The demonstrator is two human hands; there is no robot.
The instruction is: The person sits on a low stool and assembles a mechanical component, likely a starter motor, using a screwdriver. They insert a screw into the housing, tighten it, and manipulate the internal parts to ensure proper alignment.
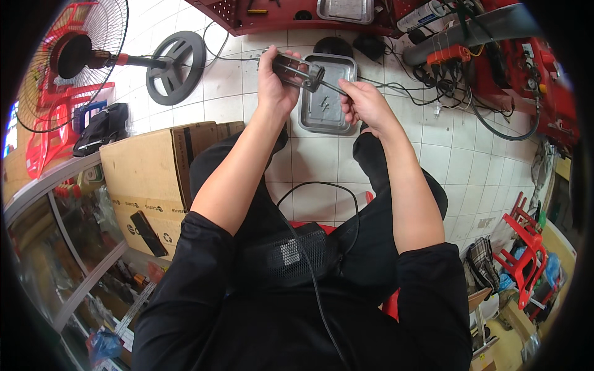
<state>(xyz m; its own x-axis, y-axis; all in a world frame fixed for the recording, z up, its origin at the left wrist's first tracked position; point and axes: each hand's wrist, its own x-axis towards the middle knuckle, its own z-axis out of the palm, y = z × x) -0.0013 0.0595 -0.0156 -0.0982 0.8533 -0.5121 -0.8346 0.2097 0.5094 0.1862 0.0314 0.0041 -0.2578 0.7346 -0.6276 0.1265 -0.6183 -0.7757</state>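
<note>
Out ahead of my knees, my left hand (276, 90) is closed around a dark grey metal frame (298, 69) with long open slots. My right hand (369, 106) pinches a thin dark rod (333, 88), which runs to the near right end of the frame. Whether the rod is a tool or part of the frame, I cannot tell. Below both hands a grey metal tray (314, 125) rests on the tiled floor. Several small metal pieces (325, 102), perhaps screws, lie in it.
At left stand a fan on a round black base (176, 68) and a cardboard box (145, 164) with a black phone (148, 233) on it. A red workbench (272, 25) spans the far side. Black cables (408, 86) and red machinery (550, 93) lie at right.
</note>
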